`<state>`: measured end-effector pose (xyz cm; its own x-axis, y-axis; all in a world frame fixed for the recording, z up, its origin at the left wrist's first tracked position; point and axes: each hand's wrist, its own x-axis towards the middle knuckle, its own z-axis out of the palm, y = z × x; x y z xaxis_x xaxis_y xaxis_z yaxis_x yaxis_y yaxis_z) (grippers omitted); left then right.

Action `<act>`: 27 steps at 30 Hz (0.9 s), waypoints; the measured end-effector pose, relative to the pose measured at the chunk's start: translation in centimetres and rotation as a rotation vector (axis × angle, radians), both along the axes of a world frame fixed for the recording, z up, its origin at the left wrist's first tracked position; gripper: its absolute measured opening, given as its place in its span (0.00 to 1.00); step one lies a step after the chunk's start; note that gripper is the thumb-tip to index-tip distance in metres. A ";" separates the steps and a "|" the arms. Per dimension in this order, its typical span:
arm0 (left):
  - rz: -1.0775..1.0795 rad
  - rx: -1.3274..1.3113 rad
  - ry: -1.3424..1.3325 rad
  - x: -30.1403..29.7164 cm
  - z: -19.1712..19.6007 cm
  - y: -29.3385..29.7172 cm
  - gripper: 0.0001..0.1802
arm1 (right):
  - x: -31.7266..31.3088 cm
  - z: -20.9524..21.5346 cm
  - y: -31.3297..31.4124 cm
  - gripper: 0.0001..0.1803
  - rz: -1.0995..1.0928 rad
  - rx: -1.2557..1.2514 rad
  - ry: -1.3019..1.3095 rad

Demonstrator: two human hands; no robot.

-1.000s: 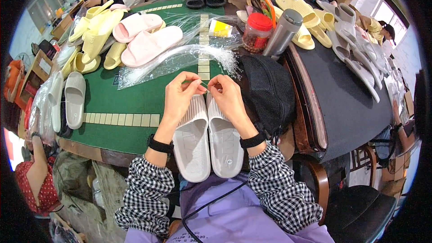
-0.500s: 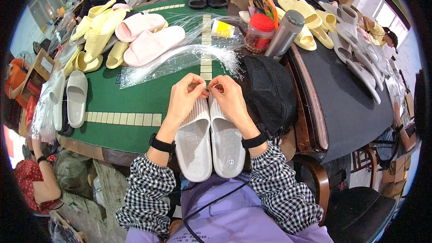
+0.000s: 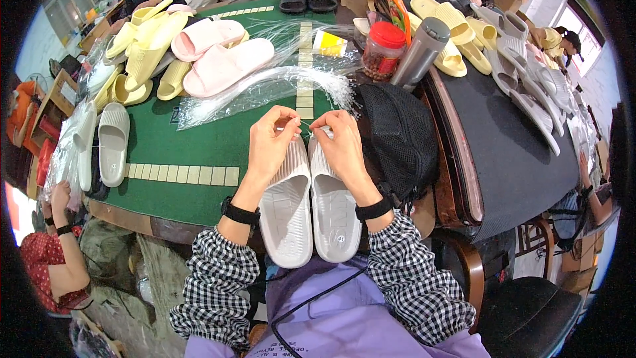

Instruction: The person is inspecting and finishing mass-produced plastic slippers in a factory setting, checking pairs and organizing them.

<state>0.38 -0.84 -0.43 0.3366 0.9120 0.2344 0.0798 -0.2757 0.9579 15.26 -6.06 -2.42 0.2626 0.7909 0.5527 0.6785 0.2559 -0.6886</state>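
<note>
Two light grey slippers (image 3: pixel 310 209) lie side by side, soles toward me, at the near edge of the green table (image 3: pixel 165 152). My left hand (image 3: pixel 271 140) and my right hand (image 3: pixel 341 146) rest on their toe ends. Both hands pinch a thin clear plastic strand (image 3: pixel 306 126) stretched between the fingertips. A bundle of the same clear strands (image 3: pixel 265 86) lies just beyond the hands.
Pink slippers (image 3: pixel 222 53), yellow slippers (image 3: pixel 142 46) and grey slippers (image 3: pixel 109 142) cover the left of the table. A black mesh bag (image 3: pixel 397 139), a steel flask (image 3: pixel 417 53) and a red-lidded jar (image 3: pixel 383 50) stand to the right. Other people sit around the table.
My hands stay at the slipper toes, with only small finger movements on the strand. The view has shifted slightly.
</note>
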 end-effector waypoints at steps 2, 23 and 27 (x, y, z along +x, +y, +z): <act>-0.031 0.027 0.012 0.0 -0.1 0.0 0.04 | 0.0 0.4 -0.3 0.03 -0.009 -0.058 -0.016; -0.106 0.534 0.558 -4.1 2.8 -12.7 0.13 | 0.3 4.2 -1.7 0.07 -0.109 0.364 -0.124; -0.132 0.506 0.687 -4.3 1.4 -13.6 0.25 | 2.4 8.0 -4.4 0.10 -0.199 0.516 -0.250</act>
